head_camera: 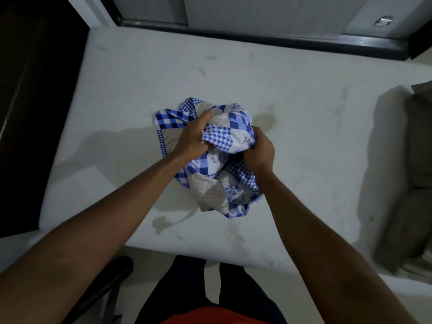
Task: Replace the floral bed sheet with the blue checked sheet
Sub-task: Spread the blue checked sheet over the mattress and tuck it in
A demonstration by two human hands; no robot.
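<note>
Fingers of the right hand vanish inside bunched blue checked sheet

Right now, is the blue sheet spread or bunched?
Bunched. The sheet lies crumpled on the mattress, gripped by left hand and right hand.

Both hands grip a bunched blue checked sheet over a bare, stained mattress. The left hand clutches its upper left folds, and the right hand grasps the right side. Below the hands more sheet rests on the mattress. Far right of the right hand lies a grey-brown bundle.
</note>
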